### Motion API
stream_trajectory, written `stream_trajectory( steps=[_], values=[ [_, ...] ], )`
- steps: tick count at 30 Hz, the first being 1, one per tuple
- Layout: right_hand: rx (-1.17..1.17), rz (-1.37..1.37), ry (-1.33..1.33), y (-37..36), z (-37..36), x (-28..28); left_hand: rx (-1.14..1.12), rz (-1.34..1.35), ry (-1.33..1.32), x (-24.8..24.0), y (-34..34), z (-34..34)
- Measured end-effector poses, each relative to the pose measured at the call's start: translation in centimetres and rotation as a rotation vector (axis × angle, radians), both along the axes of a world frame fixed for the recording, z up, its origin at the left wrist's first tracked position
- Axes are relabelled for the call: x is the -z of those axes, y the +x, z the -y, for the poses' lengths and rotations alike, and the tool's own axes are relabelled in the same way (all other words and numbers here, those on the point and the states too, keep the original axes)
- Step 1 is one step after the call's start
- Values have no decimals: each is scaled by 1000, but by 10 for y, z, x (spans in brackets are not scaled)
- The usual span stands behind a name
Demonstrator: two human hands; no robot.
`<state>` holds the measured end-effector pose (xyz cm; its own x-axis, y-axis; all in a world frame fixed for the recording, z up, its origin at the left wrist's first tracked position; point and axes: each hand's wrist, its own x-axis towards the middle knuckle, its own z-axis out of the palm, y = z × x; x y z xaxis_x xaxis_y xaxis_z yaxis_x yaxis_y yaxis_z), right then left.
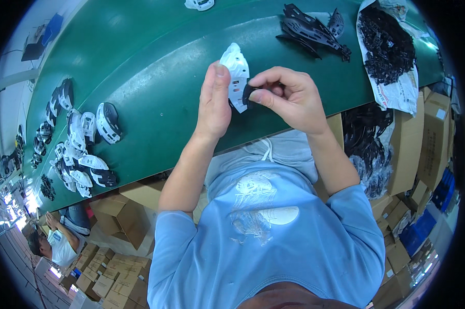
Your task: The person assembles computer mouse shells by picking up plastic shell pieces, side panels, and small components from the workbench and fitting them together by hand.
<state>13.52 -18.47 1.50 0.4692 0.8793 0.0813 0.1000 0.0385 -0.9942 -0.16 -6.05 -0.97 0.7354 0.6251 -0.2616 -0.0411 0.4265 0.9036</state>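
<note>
My left hand (215, 100) holds a white moulded plastic shell (236, 72) upright over the green table (155, 62). My right hand (289, 95) pinches a small black plastic part (248, 93) against the shell's lower edge. Both hands meet near the table's front edge. My forearms come up from a light blue shirt below.
A pile of white-and-black shells (78, 149) lies at the left of the table. Black flat parts (312, 31) sit at the far middle. A bag of small black pieces (389, 51) lies at the right. Cardboard boxes (428, 139) stand on the right, more below left near another person (55, 242).
</note>
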Motion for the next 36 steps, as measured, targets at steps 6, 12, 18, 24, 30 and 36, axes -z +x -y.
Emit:
stream_trajectory(
  steps=[6,12,18,24,30,36],
  values=[
    [86,64,-56,-2,-6,-6,78,-8,222,-6,0,4],
    [89,-151,-75,-10,-4,12,4,11,462,10,-2,9],
    [23,-150,-73,0,-2,17,143,12,305,12,-8,6],
    [-306,131,-98,41,-6,-3,341,111,133,10,-25,-11],
    [88,1198,-246,149,19,-16,200,128,143,13,-32,-38],
    [-68,1210,-351,167,12,-11,155,164,-34,12,-21,-39]
  ],
)
